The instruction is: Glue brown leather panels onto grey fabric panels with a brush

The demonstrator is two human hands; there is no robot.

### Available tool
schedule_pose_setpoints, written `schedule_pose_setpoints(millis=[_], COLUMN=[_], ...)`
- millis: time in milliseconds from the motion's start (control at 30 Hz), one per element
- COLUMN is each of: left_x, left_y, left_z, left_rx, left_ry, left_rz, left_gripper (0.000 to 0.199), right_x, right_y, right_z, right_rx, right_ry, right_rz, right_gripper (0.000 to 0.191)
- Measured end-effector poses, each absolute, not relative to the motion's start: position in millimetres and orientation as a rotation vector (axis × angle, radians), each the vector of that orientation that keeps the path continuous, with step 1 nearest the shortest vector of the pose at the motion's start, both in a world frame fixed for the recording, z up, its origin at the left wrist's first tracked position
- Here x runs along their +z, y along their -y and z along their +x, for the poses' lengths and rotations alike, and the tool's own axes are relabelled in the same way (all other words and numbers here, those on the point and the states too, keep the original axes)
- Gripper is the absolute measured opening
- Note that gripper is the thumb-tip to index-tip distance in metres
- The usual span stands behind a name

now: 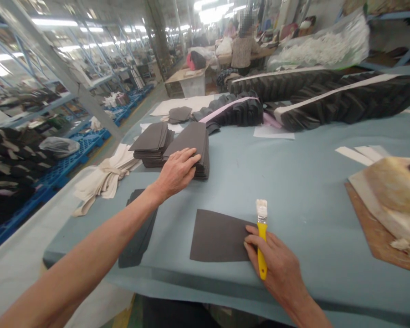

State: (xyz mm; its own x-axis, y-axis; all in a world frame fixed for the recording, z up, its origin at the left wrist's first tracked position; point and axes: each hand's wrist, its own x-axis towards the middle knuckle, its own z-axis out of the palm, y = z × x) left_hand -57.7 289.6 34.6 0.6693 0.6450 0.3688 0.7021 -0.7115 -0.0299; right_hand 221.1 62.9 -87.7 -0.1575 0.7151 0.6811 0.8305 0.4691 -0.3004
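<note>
My left hand (180,172) rests on top of a stack of dark grey pieces (191,137), its fingers stretched over the top piece. Beside it on the left stands a second stack (151,139). A single dark grey piece (218,237) lies flat near the front of the table, and the fingertips of my right hand (273,255) touch its right edge. That same hand holds a brush with a yellow handle (262,246), its white bristles pointing away from me. More dark pieces (145,237) lie partly under my left forearm.
A glue-stained container (392,191) sits on a brown board (372,228) at the right. Off-white strips (111,175) lie at the left. Bundled dark pieces (239,109) line the table's back. A person (242,50) sits beyond, and blue pallets (78,155) stand at the left.
</note>
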Motion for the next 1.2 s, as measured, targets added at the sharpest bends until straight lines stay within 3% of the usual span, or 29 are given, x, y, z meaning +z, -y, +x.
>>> schedule_pose_setpoints(millis=[267, 400, 767, 1200], left_x=[52.1, 39.7, -58.7, -75.1], left_y=[-269.3, -221.9, -95.0, -64.4], left_z=[-67.4, -71.8, -57.7, -40.2], left_rx=[-0.715, -0.829, -0.849, -0.848], left_ry=[1.206, 1.342, 1.452, 1.442], left_rz=[-2.649, -2.592, -2.867, -2.773], left_gripper=[0.061, 0.052, 0.028, 0.024], right_x=[-90.7, -90.9, -85.6, -82.0], right_y=[-63.1, -62.1, -61.3, -48.4], right_z=[221.7, 223.3, 228.0, 235.7], right_rx=[-0.162, -0.149, -0.169, -0.184], right_ry=[1.92, 1.924, 2.006, 2.047], right_rz=[-1.296, -1.321, -1.346, -1.36], right_gripper=[0.008, 0.007, 0.006, 0.004])
